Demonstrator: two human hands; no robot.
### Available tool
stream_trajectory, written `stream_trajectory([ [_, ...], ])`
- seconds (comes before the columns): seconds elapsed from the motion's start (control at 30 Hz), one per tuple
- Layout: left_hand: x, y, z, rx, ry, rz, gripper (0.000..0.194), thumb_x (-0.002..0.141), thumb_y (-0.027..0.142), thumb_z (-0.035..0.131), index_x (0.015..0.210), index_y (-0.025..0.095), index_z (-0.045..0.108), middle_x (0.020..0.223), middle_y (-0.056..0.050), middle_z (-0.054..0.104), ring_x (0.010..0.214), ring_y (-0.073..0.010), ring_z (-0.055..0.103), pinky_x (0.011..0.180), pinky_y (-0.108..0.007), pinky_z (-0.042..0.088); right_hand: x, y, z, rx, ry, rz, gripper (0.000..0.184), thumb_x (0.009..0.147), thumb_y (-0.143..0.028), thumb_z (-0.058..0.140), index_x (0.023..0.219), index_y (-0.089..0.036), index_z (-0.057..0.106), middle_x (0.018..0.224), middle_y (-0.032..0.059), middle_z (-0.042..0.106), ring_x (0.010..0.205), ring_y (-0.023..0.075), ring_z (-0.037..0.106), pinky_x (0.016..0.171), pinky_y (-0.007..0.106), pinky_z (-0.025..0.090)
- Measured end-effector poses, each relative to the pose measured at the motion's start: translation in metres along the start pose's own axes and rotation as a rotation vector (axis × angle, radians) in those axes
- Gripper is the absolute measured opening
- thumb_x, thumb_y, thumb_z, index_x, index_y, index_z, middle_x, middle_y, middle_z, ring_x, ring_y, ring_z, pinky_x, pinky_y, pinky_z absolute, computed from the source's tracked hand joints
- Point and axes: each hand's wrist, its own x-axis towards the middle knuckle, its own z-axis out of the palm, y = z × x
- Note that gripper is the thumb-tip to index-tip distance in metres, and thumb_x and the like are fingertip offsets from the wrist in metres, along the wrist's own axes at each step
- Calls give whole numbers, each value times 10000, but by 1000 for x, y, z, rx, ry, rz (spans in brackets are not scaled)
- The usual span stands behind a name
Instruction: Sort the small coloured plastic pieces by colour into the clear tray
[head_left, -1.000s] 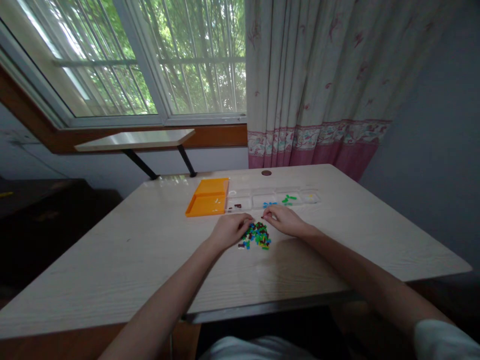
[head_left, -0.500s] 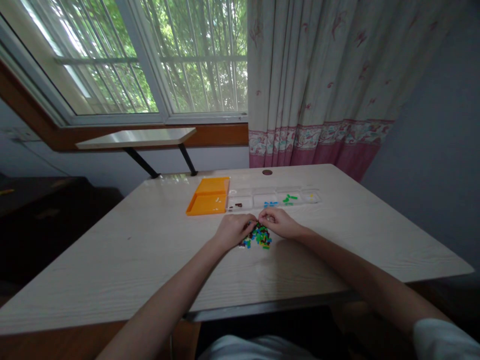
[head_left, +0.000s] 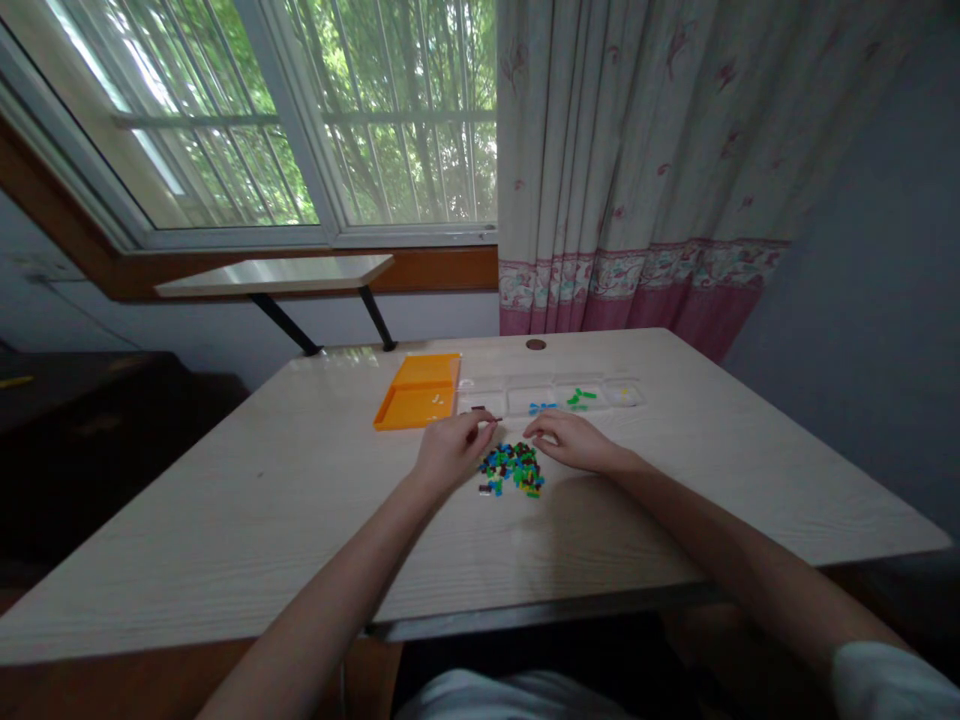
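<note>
Brown plastic brick is clamped between the left hand's fingertips, above the brick pile. Whether the right hand's curled fingers meet, I cannot tell. Beyond lie a clear tray and orange box.

place: looks like a home room | floral curtain | barred window | pale wood-grain desk with raised shelf

Heaped pieces — green, blue, brown, yellow; orange case; pale curtain (floral, pink-hemmed).
</note>
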Motion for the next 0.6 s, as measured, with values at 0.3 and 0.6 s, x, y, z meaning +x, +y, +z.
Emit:
stream_trajectory([
  [0.3, -1, 0, -3, -32, 80, -16, 299, 845, 388, 453, 894, 179, 661, 552, 7, 583, 504, -85, 501, 527, -187, 350, 1, -2, -2, -10, -26, 16, 112, 812, -202, 522, 858, -181, 622, 871, 49, 610, 834, 158, 559, 750, 268, 428],
  [0.6, -1, -3, -4, -80, 125, -51, 311, 848, 404, 450, 892, 183, 664, 576, 5, 597, 522, -81, 512, 551, -179, 379, 1, -1, 0, -7, -16, 40, 96, 792, -197, 540, 840, -185, 622, 852, 40, 610, 804, 154, 559, 731, 261, 419],
])
